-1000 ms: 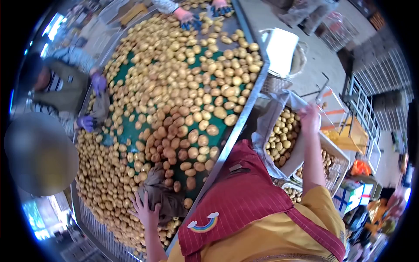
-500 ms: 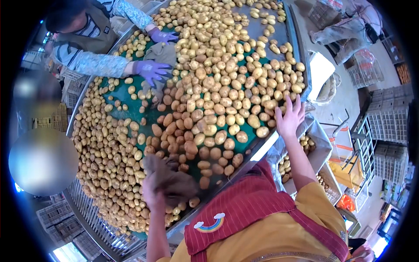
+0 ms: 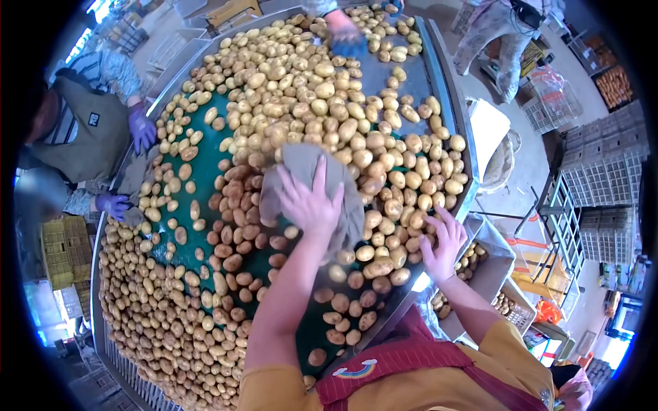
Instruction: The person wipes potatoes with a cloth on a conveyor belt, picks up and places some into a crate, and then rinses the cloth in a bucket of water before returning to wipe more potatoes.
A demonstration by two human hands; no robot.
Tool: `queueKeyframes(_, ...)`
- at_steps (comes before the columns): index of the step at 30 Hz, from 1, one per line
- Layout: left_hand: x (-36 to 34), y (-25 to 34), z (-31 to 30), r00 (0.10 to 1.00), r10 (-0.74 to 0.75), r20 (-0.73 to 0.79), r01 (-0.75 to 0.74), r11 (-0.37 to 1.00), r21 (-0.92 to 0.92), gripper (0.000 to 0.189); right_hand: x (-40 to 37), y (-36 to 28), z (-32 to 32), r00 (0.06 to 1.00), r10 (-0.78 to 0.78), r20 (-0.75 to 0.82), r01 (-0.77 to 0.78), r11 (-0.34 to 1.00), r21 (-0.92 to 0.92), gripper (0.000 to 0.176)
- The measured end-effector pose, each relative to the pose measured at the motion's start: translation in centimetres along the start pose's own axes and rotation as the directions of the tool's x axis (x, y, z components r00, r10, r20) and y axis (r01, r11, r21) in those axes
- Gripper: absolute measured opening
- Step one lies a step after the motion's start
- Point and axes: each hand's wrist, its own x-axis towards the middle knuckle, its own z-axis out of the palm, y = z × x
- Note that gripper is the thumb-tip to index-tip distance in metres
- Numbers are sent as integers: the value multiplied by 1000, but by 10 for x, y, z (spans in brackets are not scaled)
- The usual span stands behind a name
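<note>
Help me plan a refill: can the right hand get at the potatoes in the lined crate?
Probably yes: the right hand is open near the table's rim, with the lined crate just beyond it, and no lid shows over its potatoes.

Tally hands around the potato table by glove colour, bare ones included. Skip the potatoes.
Bare: 2 (left hand, right hand)
Purple gloves: 2
Blue gloves: 2, one cut off by the view's top edge
Total: 6
</note>
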Motion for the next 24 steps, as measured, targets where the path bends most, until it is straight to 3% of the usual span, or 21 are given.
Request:
queueKeyframes(3,72,20,47,996,36,-82,-37,999,-5,65,2,1,-3,999,15,36,-15,1000,-4,44)
queueKeyframes(4,100,31,45,1000,-2,-7,2,1000,-23,57,2,1,-3,998,19,53,-19,1000,-10,46)
queueKeyframes(6,144,29,69,996,-4,89,30,955,-296,54,2,3,-3,998,23,61,-23,1000,-6,48)
queueKeyframes(7,159,23,70,986,-120,116,166,778,-606,54,1,3,-3,998,24,57,-24,1000,-1,49)
queueKeyframes(8,164,12,70,956,-217,195,280,491,-825,53,2,0,-7,997,25,69,-25,1000,-2,49)
queueKeyframes(9,160,2,67,910,-277,308,355,137,-925,53,2,0,-7,998,24,60,-25,1000,10,49)
queueKeyframes(11,109,-11,-11,923,-184,337,293,-229,-928,50,1,1,-7,998,31,63,-33,999,29,49)
queueKeyframes(12,73,-31,-19,917,-217,336,269,-287,-919,45,0,2,-7,998,21,57,-23,1000,22,48)
queueKeyframes(13,33,-12,-81,872,-346,347,349,-59,-935,39,-1,1,-7,998,30,49,-32,998,47,49)
queueKeyframes(14,-13,-19,-99,909,-292,296,334,87,-939,37,0,2,-8,998,35,47,-39,997,67,49)
queueKeyframes(15,-63,-28,-105,970,-102,220,241,311,-919,36,0,3,-8,998,39,49,-43,995,86,49)
queueKeyframes(16,-104,-31,-107,978,150,144,52,494,-868,35,-1,5,-6,999,33,11,-34,993,112,52)
queueKeyframes(17,-130,-18,-110,894,406,191,-111,611,-784,34,-1,6,-6,999,41,6,-41,990,134,51)
queueKeyframes(18,-141,9,-121,741,551,384,-264,765,-588,36,-1,6,-7,999,47,3,-47,987,156,51)
queueKeyframes(19,-150,31,-124,548,587,596,-456,807,-376,39,-1,6,-6,999,52,1,-52,982,179,51)
queueKeyframes(21,-167,44,-83,714,600,361,-420,780,-464,40,-2,8,-4,999,52,-5,-50,981,188,47)
queueKeyframes(24,-128,73,-29,761,601,245,-508,787,-350,30,-3,11,0,998,62,0,-61,985,163,45)
